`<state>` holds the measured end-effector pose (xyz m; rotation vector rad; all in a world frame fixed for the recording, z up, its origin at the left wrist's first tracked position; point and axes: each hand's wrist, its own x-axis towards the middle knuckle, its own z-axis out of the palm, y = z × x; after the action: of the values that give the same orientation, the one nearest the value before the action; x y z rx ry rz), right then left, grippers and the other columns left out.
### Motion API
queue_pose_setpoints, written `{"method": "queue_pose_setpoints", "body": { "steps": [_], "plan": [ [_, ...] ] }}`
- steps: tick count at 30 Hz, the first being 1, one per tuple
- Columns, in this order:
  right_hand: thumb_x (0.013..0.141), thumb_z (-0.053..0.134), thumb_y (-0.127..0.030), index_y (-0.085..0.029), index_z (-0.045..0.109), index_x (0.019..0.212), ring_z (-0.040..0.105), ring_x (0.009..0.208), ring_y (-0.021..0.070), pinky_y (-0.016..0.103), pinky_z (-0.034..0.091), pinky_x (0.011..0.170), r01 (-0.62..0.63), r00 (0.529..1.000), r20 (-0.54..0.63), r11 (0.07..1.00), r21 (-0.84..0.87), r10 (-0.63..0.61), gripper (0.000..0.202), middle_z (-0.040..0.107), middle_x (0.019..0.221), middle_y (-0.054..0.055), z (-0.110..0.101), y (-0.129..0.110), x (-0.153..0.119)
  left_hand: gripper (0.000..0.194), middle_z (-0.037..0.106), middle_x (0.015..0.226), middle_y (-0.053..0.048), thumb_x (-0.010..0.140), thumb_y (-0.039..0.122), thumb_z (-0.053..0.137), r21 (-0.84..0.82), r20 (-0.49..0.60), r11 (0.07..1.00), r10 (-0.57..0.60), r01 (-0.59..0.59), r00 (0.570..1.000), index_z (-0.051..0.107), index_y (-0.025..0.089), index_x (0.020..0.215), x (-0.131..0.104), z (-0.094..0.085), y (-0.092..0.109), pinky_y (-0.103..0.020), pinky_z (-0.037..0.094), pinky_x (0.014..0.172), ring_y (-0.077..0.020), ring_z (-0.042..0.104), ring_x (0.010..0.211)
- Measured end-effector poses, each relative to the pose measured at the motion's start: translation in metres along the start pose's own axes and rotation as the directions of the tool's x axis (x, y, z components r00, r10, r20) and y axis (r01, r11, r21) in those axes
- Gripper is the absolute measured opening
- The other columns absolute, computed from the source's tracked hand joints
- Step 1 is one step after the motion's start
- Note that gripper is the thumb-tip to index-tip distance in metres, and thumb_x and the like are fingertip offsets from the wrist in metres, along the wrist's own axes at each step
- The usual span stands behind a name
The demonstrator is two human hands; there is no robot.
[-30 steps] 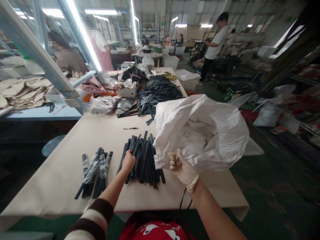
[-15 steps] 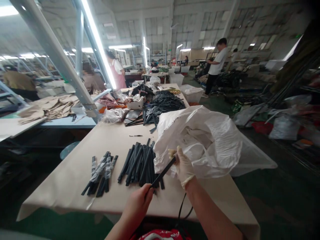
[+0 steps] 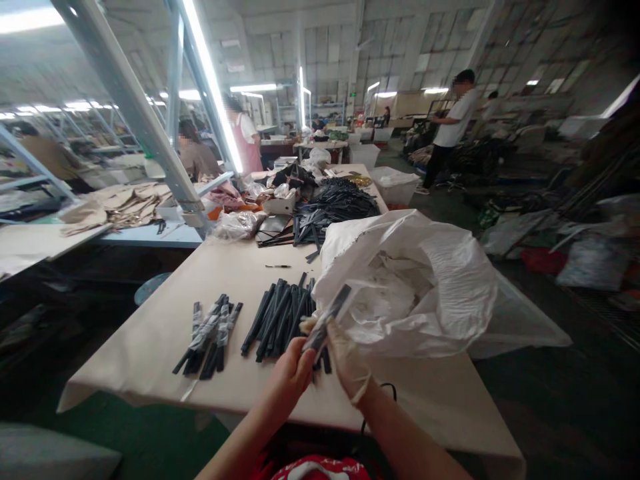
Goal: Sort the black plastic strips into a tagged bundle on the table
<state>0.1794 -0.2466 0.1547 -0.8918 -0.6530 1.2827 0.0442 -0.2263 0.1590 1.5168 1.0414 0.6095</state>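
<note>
A flat black strip [image 3: 342,301] slants up between my two hands, its lower part looking pale and shiny, as if wrapped in clear film. My bare left hand [image 3: 294,365] is closed around its lower end. My right hand [image 3: 350,363], in a pale thin glove, closes on the same strip from the right, with some fingers hidden behind it. Just left of the hands lies a pile of loose black strips [image 3: 281,317]. Farther left rest bundles of black strips [image 3: 213,337] with clear wrapping around their upper parts.
A large white plastic bag [image 3: 450,287] sits crumpled on the beige-covered table [image 3: 135,373], right of my hands. A pen [image 3: 278,267] lies beyond the loose strips. Behind are a heap of black strips [image 3: 345,200] and a clear plastic bag [image 3: 235,225]. Several people stand farther off.
My right hand has moved down and left, close to my left hand. The strip's upper end now sticks out above both hands, and its lower part looks pale and shiny.
</note>
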Motion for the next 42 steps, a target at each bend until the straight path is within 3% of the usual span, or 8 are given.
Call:
{"method": "queue_pose_setpoints", "body": {
  "steps": [4,9,19,24,29,35,39,42],
  "plan": [
    [0.066,0.063,-0.051,-0.022,0.066,0.098,0.052,0.106,0.0235,0.040,0.031,0.100,-0.056,0.985,0.151,0.988,-0.142,0.077,0.043,0.066,0.100,0.005,0.005,0.007,0.008,0.036,0.025,0.052,0.010,0.078,0.055,0.039,-0.101,0.011,0.993,-0.057,0.058,0.998,0.037,0.020,0.070,0.004,-0.004,-0.002,-0.018,0.021,0.039,-0.0053,0.024,0.041],
    [0.076,0.047,-0.058,-0.019,0.063,0.103,0.055,0.102,0.0228,0.039,0.039,0.093,-0.054,0.998,-0.026,0.990,0.130,0.058,0.050,0.067,0.098,0.007,0.017,0.018,0.028,0.034,0.027,0.052,0.008,0.081,0.049,0.037,0.016,0.001,0.999,-0.028,0.028,1.000,0.034,0.020,0.064,0.011,-0.016,-0.012,-0.019,0.023,0.043,-0.0064,0.027,0.045],
    [0.070,0.056,-0.056,-0.019,0.062,0.104,0.057,0.100,0.0225,0.037,0.039,0.091,-0.306,0.952,0.037,0.933,0.187,0.305,0.051,0.066,0.100,0.008,0.056,0.073,0.066,0.034,0.039,0.053,0.005,0.086,0.044,0.030,0.229,-0.113,0.972,-0.019,0.045,0.993,0.042,0.018,0.067,0.031,-0.070,-0.052,-0.020,0.031,0.050,-0.0084,0.039,0.050],
    [0.074,0.050,-0.058,-0.027,0.049,0.119,0.058,0.100,0.0220,0.041,0.035,0.095,-0.440,0.894,-0.114,0.897,-0.045,0.433,0.055,0.060,0.116,0.007,0.049,0.110,0.077,0.036,0.063,0.073,-0.004,0.090,0.033,0.023,0.724,-0.326,0.630,-0.048,0.281,0.944,0.055,0.017,0.091,0.065,-0.147,-0.112,-0.023,0.040,0.060,-0.0138,0.058,0.065],
    [0.067,0.057,-0.060,-0.017,0.062,0.102,0.062,0.090,0.0243,0.043,0.039,0.090,-0.403,0.915,-0.092,0.896,-0.189,0.392,0.056,0.066,0.097,0.012,0.046,0.102,0.086,0.043,0.036,0.136,-0.020,0.084,0.021,0.035,0.857,-0.356,0.414,0.048,0.306,0.933,0.044,0.009,0.124,0.119,-0.211,-0.179,-0.042,0.034,0.092,-0.0306,0.038,0.120],
    [0.069,0.055,-0.059,-0.016,0.063,0.099,0.063,0.083,0.0239,0.044,0.042,0.086,-0.388,0.919,-0.182,0.884,-0.261,0.350,0.053,0.068,0.090,0.012,0.029,0.096,0.080,0.045,0.035,0.139,-0.010,0.083,0.016,0.032,0.977,-0.135,0.180,0.092,0.117,0.987,0.045,0.021,0.126,0.160,-0.253,-0.234,-0.046,0.020,0.102,-0.0264,0.029,0.128],
    [0.070,0.054,-0.059,-0.016,0.063,0.099,0.064,0.082,0.0225,0.040,0.044,0.082,-0.348,0.915,-0.307,0.896,-0.274,0.262,0.052,0.068,0.090,0.012,0.002,0.064,0.073,0.042,0.035,0.138,-0.012,0.085,0.023,0.031,0.983,-0.141,0.130,0.102,0.127,0.985,0.047,0.019,0.124,0.176,-0.275,-0.230,-0.048,0.021,0.101,-0.0276,0.030,0.127],
    [0.070,0.053,-0.059,-0.017,0.063,0.098,0.063,0.075,0.0194,0.033,0.046,0.072,-0.323,0.883,-0.438,0.898,-0.300,0.171,0.052,0.068,0.086,0.009,-0.022,0.033,0.069,0.046,0.040,0.133,-0.017,0.086,0.038,0.031,0.976,-0.118,0.202,0.174,0.082,0.978,0.047,0.014,0.122,0.193,-0.240,-0.205,-0.045,0.029,0.098,-0.0299,0.038,0.120]
  ]
}}
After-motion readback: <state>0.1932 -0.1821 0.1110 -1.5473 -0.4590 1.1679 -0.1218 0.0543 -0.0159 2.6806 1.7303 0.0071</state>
